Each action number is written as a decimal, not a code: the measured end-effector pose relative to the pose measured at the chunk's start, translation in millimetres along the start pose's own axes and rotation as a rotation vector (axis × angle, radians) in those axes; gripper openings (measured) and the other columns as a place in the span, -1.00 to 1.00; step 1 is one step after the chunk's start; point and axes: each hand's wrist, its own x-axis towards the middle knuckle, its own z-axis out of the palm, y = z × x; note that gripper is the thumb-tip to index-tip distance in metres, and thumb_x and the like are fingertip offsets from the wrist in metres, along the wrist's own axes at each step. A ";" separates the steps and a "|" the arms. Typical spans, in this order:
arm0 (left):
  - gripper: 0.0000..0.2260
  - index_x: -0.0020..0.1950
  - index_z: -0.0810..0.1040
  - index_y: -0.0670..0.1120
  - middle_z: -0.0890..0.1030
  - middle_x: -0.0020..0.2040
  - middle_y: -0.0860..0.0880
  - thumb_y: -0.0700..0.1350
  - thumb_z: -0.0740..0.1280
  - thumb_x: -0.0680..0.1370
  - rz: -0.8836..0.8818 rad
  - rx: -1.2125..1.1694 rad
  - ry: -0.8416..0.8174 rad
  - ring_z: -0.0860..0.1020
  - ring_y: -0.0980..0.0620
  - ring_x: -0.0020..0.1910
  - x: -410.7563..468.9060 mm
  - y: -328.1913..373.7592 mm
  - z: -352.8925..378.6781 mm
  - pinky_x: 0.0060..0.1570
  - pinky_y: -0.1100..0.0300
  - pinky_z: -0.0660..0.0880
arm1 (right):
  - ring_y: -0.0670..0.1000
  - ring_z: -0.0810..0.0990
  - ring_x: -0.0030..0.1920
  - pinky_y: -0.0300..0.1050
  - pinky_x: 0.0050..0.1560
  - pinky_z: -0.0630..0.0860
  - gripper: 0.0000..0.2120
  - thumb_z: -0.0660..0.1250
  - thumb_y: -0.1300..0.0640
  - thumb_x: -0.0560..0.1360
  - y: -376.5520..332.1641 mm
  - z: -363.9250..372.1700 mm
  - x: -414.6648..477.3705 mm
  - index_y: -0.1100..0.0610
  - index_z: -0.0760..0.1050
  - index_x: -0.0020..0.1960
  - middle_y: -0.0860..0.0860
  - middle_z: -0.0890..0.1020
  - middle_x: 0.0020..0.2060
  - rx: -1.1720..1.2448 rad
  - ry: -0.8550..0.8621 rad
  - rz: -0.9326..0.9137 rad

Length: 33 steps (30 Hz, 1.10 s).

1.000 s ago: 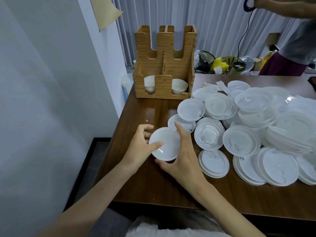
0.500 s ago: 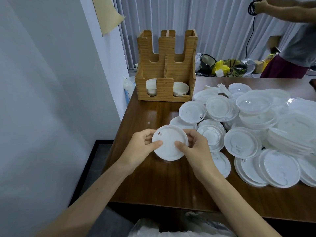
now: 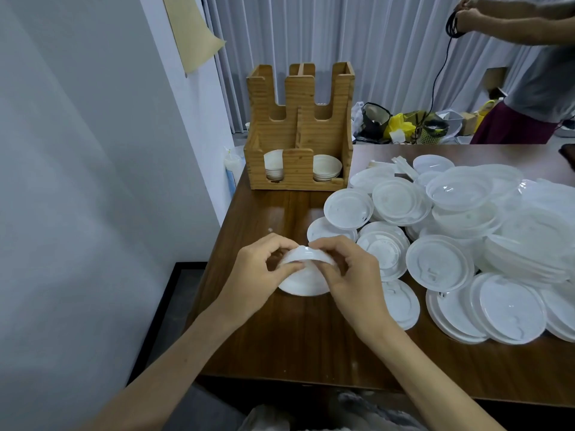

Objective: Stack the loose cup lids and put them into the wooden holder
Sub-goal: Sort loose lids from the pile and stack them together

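If the lid flexes more: we judge the lid (image 3: 306, 275) could crease or spring out of the pinch. It looks like thin plastic, and both thumbs press on its near face.
Lid count: we can't tell whether it is one lid or two being nested. If two, rims that are off-centre won't seat and the stack goes crooked.
Worktop edge: the lid is near the left side of the worktop (image 3: 280, 337), so a slip that way likely drops it to the floor (image 3: 165, 321).
Pile: the pile (image 3: 466, 228) of loose overlapping lids lies just beside the right wrist. We think a careless swing could slide some off.
Holder: the holder (image 3: 298, 169) stands at the far end, well apart from the hands. Short stacks (image 3: 326, 171) sit in both front slots. We can't tell whether the sizes match, so there is a wrong-slot risk.
Left hand: the left hand (image 3: 258, 269) grasps the lid's left rim, thumb in front, fingers curled behind the far edge.
Right hand: the right hand (image 3: 345, 269) mirrors that grasp on the right rim.
Lid position: it is between the two hands, tilted with the far rim raised. We can't tell whether the near rim touches the worktop.
Forearms: both come in from below and converge on the lid.
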 end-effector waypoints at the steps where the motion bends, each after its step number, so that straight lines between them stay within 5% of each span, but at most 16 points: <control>1: -0.77 0.03 0.59 -0.07 0.59 -0.06 0.13 -0.21 0.48 0.40 0.100 0.087 0.046 0.50 0.29 0.00 -0.6 -3.4 1.9 0.00 0.46 0.45 | -0.16 0.56 -0.01 -0.30 -0.01 0.49 -0.73 0.42 0.29 0.46 1.0 0.9 -0.8 0.00 0.60 0.08 -0.15 0.63 -0.05 -0.046 -0.003 -0.053; 5: -0.72 0.04 0.53 -0.13 0.62 -0.12 -0.12 -0.25 0.44 0.35 0.279 0.274 0.152 0.49 0.10 -0.04 -1.9 -10.5 5.4 0.08 0.45 0.40 | -0.11 0.55 -0.06 -0.34 -0.09 0.45 -0.80 0.39 0.24 0.43 6.3 4.8 1.2 0.11 0.63 0.05 -0.07 0.64 -0.08 -0.152 0.036 -0.213; 16: -0.64 0.09 0.48 -0.09 0.62 -0.12 -0.12 -0.23 0.47 0.35 0.386 0.294 0.175 0.51 0.08 -0.02 -2.4 -21.1 4.1 -0.01 0.47 0.41 | -0.16 0.49 -0.12 -0.48 -0.14 0.37 -0.85 0.33 0.14 0.45 6.5 9.2 -1.0 0.15 0.61 -0.02 -0.03 0.63 -0.13 -0.173 0.079 -0.251; 18: -0.69 0.11 0.54 -0.06 0.61 -0.06 0.00 -0.22 0.46 0.39 0.287 0.195 0.107 0.50 0.21 0.02 0.9 -17.9 0.1 0.04 0.47 0.42 | -0.17 0.52 -0.14 -0.44 -0.14 0.41 -0.85 0.38 0.14 0.47 7.8 6.8 1.3 0.09 0.61 0.03 -0.10 0.64 -0.13 -0.159 0.030 -0.179; 20: -0.72 0.13 0.51 0.04 0.58 -0.03 0.16 -0.14 0.44 0.46 -0.029 -0.030 -0.007 0.51 0.30 0.00 7.0 -9.0 -8.8 -0.05 0.45 0.47 | -0.20 0.55 -0.14 -0.42 -0.16 0.44 -0.84 0.39 0.13 0.50 8.5 4.1 4.0 0.04 0.59 0.09 -0.21 0.61 -0.17 -0.109 -0.024 -0.055; 23: -0.79 0.08 0.52 0.07 0.59 -0.03 0.14 -0.09 0.41 0.48 -0.418 -0.229 -0.176 0.55 0.20 0.02 17.9 -14.6 -15.7 -0.06 0.33 0.52 | -0.20 0.56 -0.18 -0.46 -0.22 0.43 -0.77 0.38 0.14 0.51 10.3 4.3 5.2 0.00 0.49 0.15 -0.22 0.56 -0.24 -0.074 -0.066 0.102; 25: -0.89 -0.01 0.56 0.03 0.58 0.01 0.12 -0.10 0.41 0.49 -0.461 -0.180 -0.212 0.52 0.15 0.10 21.9 -22.9 -12.8 0.01 0.23 0.50 | -0.17 0.55 -0.21 -0.44 -0.24 0.43 -0.74 0.36 0.10 0.52 11.7 6.8 4.0 -0.01 0.42 0.18 -0.13 0.56 -0.22 -0.095 -0.127 0.168; 28: -0.96 -0.06 0.59 -0.03 0.57 -0.05 0.10 -0.13 0.39 0.50 -0.480 -0.055 -0.152 0.48 0.14 0.04 28.2 -35.6 -6.7 -0.15 0.30 0.42 | -0.14 0.55 -0.10 -0.34 -0.12 0.49 -0.79 0.33 0.01 0.54 16.7 8.7 1.4 0.02 0.46 0.15 -0.10 0.56 -0.09 -0.229 -0.147 0.154; 33: -0.90 0.03 0.55 -0.03 0.52 0.03 0.05 -0.08 0.34 0.54 -0.424 0.244 -0.132 0.47 0.11 -0.06 41.1 -48.9 6.3 -0.24 0.37 0.36 | -0.11 0.53 -0.03 -0.09 -0.02 0.55 -0.83 0.33 0.08 0.54 26.2 5.0 0.7 0.10 0.57 0.10 -0.09 0.56 -0.02 -0.319 -0.142 0.027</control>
